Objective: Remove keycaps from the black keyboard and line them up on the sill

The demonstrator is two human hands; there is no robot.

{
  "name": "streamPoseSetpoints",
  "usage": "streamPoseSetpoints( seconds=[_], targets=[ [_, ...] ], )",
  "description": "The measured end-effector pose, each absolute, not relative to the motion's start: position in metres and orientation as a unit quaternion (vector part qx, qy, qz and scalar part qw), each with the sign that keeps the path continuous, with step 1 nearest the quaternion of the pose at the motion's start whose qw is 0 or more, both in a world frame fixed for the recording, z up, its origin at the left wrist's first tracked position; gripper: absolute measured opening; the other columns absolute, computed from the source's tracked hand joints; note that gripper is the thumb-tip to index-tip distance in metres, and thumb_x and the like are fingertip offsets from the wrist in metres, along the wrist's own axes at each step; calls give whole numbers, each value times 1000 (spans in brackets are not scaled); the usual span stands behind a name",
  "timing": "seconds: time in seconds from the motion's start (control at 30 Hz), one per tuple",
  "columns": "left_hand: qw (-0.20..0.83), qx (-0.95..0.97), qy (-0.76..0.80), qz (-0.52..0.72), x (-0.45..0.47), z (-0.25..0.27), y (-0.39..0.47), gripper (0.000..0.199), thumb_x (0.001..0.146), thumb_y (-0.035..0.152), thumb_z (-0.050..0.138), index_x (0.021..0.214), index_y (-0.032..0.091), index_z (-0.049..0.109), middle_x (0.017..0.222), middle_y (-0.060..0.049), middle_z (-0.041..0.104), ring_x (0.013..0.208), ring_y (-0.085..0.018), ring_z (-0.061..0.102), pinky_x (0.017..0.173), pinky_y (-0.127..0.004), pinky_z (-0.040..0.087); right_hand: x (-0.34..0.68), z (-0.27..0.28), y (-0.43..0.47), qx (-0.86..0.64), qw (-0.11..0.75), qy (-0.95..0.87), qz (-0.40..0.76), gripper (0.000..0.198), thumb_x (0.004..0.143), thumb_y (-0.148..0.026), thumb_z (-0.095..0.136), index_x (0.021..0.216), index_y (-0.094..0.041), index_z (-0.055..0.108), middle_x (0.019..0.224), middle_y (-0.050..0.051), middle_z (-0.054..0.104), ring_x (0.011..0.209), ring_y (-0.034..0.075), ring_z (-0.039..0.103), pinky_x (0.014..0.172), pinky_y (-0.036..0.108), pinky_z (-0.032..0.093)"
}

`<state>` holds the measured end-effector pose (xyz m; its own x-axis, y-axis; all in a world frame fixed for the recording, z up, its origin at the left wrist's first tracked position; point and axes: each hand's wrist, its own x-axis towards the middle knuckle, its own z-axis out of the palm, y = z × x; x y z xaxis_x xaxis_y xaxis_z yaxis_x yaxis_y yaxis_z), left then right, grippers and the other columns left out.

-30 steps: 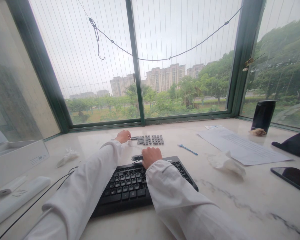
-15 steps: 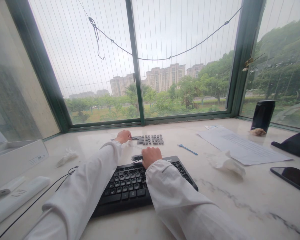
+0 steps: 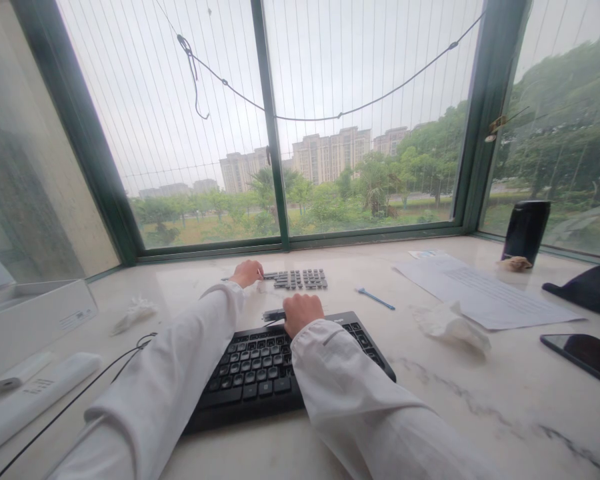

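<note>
Keycap work in hand — left hand [image 3: 247,273] pinching at loose keycaps [image 3: 301,279]; right hand [image 3: 303,313] fisted on a dark tool over keyboard [image 3: 260,365]. Next move likely needs a precise fingertip pick.

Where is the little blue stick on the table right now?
In the head view the blue stick lies flat on the marble table, right of centre, between the loose keys and the paper sheets, just beyond the black keyboard.

Left hand [image 3: 247,273] touches loose keycaps [image 3: 301,279]; right hand [image 3: 303,313] rests curled on the black keyboard [image 3: 260,368].
</note>
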<state>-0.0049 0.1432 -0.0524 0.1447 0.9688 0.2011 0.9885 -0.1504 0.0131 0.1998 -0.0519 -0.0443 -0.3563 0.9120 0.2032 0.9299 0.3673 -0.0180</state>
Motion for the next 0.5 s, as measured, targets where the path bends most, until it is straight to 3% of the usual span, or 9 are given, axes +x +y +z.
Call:
streamPoseSetpoints(
  seconds=[0.5],
  targets=[
    [55, -758, -645, -81, -5, -54, 144, 17, 72, 32, 70, 87, 27, 74, 97, -2, 72, 89, -18, 63, 77, -24, 46, 199, -45, -53, -560, 101, -820, -53, 22, 74, -19, 59, 93, -17, 70, 92, 13, 69, 87, 24, 65, 70, 33, 46]
  ],
)
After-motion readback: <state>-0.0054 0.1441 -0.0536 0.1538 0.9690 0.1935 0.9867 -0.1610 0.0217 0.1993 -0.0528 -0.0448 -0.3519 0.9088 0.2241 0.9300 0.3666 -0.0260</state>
